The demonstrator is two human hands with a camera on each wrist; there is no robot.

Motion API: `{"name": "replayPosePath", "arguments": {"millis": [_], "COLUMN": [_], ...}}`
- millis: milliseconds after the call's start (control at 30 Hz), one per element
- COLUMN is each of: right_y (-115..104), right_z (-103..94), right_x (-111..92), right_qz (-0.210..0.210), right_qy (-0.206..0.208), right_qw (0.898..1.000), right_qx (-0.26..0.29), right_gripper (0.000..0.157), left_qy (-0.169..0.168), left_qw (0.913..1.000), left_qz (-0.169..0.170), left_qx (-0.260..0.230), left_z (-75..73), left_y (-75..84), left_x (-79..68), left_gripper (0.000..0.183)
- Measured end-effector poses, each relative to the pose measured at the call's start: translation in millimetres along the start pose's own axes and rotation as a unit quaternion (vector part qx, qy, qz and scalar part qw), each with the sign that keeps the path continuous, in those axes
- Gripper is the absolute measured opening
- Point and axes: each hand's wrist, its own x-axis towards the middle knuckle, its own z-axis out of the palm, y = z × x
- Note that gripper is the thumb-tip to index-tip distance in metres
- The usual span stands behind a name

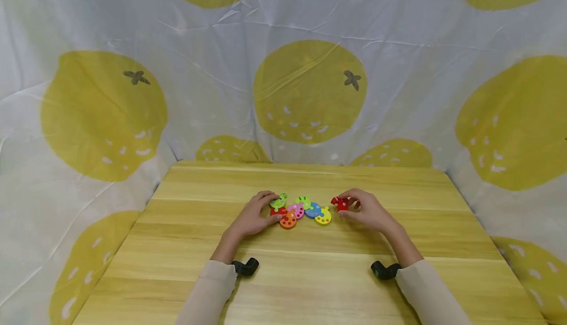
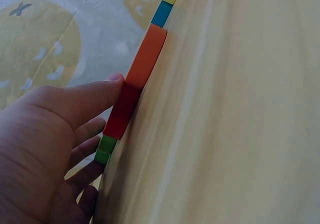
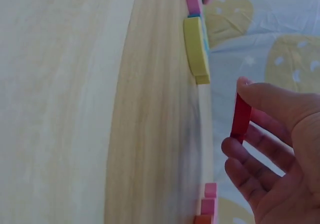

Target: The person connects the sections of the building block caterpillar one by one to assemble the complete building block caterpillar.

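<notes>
A caterpillar puzzle of joined flat, numbered pieces lies on the table, with a green head [image 1: 278, 202], then red, orange [image 1: 288, 220], pink [image 1: 296, 211], green, blue [image 1: 312, 210] and yellow [image 1: 323, 215] pieces. My left hand [image 1: 253, 215] holds its head end; in the left wrist view the thumb touches where the red [image 2: 121, 113] and orange [image 2: 145, 56] edges meet, fingers on the far side. To the right of the yellow piece, my right hand [image 1: 369, 210] pinches a red puzzle piece [image 3: 241, 116] between thumb and fingers, raised off the table and apart from the row.
Pink and orange pieces [image 3: 208, 205] stand on the table near my right hand in the right wrist view; the head view hides them. A lemon-print cloth [image 1: 310, 91] hangs behind and beside the wooden table [image 1: 305, 285]. Black wrist cameras [image 1: 246, 267] sit at both cuffs.
</notes>
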Motion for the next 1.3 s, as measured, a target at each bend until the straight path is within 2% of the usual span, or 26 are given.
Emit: {"name": "replayPosePath", "arguments": {"millis": [200, 433, 733, 1000, 1133, 1300], "right_y": [-2.9, -1.8, -2.0, 0.6, -0.2, -0.1], "right_z": [6.7, 15.2, 16.2, 18.6, 20.7, 23.3], "right_x": [11.0, 16.0, 19.6, 16.6, 17.4, 17.8], "right_qz": [-0.019, -0.017, -0.035, -0.027, -0.026, -0.014], "right_qy": [-0.021, -0.049, -0.056, -0.084, -0.084, -0.083], "right_qw": [1.0, 0.998, 0.998, 0.996, 0.996, 0.996], "right_qx": [0.006, 0.02, 0.006, 0.009, 0.001, 0.003], "right_gripper": [0.04, 0.04, 0.039, 0.038, 0.036, 0.036], "left_qy": [-0.001, 0.004, 0.013, 0.013, 0.017, 0.0], "left_qw": [0.9999, 0.9999, 0.9998, 0.9998, 0.9997, 1.0], "left_qz": [-0.008, -0.005, -0.005, -0.008, -0.009, 0.003], "left_qx": [-0.009, -0.013, -0.014, -0.015, -0.015, 0.008], "left_z": [-6.3, -2.8, 0.3, 0.5, 1.0, 1.1], "left_y": [0.7, 1.2, 4.9, 4.4, 3.1, 2.1], "left_x": [-1.8, -3.3, -1.7, -1.8, -2.9, -4.2], "left_gripper": [0.065, 0.064, 0.064, 0.063, 0.063, 0.07]}}
